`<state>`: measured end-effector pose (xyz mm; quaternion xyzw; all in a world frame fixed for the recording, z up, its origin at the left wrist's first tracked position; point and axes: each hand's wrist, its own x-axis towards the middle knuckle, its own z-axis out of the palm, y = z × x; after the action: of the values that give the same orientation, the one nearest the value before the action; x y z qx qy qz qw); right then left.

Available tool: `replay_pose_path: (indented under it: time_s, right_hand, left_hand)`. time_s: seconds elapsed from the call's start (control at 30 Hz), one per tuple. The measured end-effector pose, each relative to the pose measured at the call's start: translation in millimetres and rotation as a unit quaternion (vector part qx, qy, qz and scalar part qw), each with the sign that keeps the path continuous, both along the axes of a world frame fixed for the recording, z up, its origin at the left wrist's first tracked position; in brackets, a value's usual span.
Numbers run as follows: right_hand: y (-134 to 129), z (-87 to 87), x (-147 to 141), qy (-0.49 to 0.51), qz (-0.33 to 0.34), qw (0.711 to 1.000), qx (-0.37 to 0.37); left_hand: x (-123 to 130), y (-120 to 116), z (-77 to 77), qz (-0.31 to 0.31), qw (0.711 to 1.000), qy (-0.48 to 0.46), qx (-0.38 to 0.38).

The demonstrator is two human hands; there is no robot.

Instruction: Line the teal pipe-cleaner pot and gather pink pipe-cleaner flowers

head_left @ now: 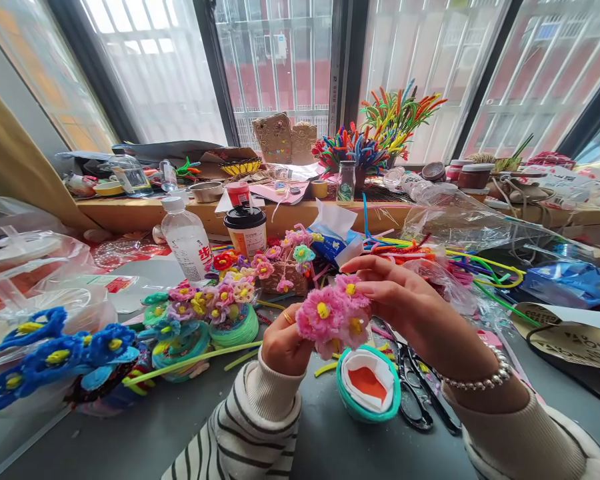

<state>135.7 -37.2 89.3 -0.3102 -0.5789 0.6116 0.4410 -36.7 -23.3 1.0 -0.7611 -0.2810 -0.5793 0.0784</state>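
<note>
A bunch of pink fuzzy flowers with yellow centres (323, 311) is held up over the table. My left hand (286, 340) is closed around its lower left side, with a long yellow-green stem (195, 363) reaching out to the left. At the bunch's upper right, my right hand (397, 293) touches a petal with fingers extended and somewhat apart. Below the flowers stands a small teal-wrapped pot (368, 413) with white paper and an orange inside. Black-handled scissors (416, 407) lie just right of the pot.
Blue fuzzy flowers (57, 358) and small pots of colourful flowers (234, 327) stand at the left. Behind them are a water bottle (185, 240) and a lidded paper cup (246, 233). Coloured pipe cleaners (485, 263) and clear plastic wrapping (460, 213) spread across the right.
</note>
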Motion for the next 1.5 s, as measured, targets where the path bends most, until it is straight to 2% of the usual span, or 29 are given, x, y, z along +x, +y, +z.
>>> replay_pose_path:
  time_s: [0.1,0.17,0.23,0.3,0.4,0.5,0.57,0.77,0.87,1.03,1.17,1.33,1.5]
  right_hand:
    - [-0.2,-0.1,0.5,0.005,-0.001,1.0,0.004]
    - [2.3,-1.6,1.2,0.014,-0.001,1.0,0.008]
    - [7.6,-5.5,1.7,0.013,0.001,1.0,0.02]
    - [14.8,-11.4,1.5,-0.026,0.005,0.999,0.043]
    - [24.2,-21.1,-1.5,-0.11,0.01,0.989,0.096]
    - [27.2,-27.9,-6.7,-0.147,0.001,0.976,0.16]
    - [26.4,-30.4,-10.0,-0.151,-0.012,0.971,0.187]
    - [24.5,-33.7,-16.5,-0.121,-0.042,0.969,0.211]
    - [24.6,-34.8,-17.6,-0.113,-0.058,0.969,0.211]
    - [25.3,-37.1,-15.7,-0.09,-0.076,0.985,0.125]
    - [26.4,-39.1,-15.0,-0.074,-0.091,0.988,0.096]
    - [25.7,-39.8,-18.2,-0.085,-0.086,0.987,0.106]
    - [24.7,-40.0,-19.7,-0.079,-0.079,0.988,0.108]
  left_hand:
    - [-1.4,1.4,-4.7,-0.028,1.0,-0.011,-0.01]
    - [-1.4,2.0,-7.9,-0.038,0.998,-0.049,-0.028]
    - [-0.5,1.9,-10.1,-0.044,0.99,-0.11,-0.078]
    - [1.7,0.8,-9.4,-0.075,0.966,-0.192,-0.155]
    - [6.5,-2.5,-1.9,-0.162,0.905,-0.303,-0.252]
    - [10.3,-6.1,6.2,-0.228,0.857,-0.334,-0.32]
    - [11.5,-7.7,7.8,-0.235,0.842,-0.331,-0.354]
    - [10.7,-7.7,1.1,-0.188,0.847,-0.316,-0.385]
    - [9.9,-6.7,2.2,-0.186,0.843,-0.329,-0.384]
    - [9.3,-5.9,7.5,-0.204,0.845,-0.317,-0.38]
    - [9.4,-4.6,3.4,-0.169,0.844,-0.344,-0.376]
    - [9.7,-2.2,-5.0,-0.098,0.885,-0.318,-0.326]
    - [8.2,-0.4,-10.0,-0.045,0.906,-0.308,-0.286]
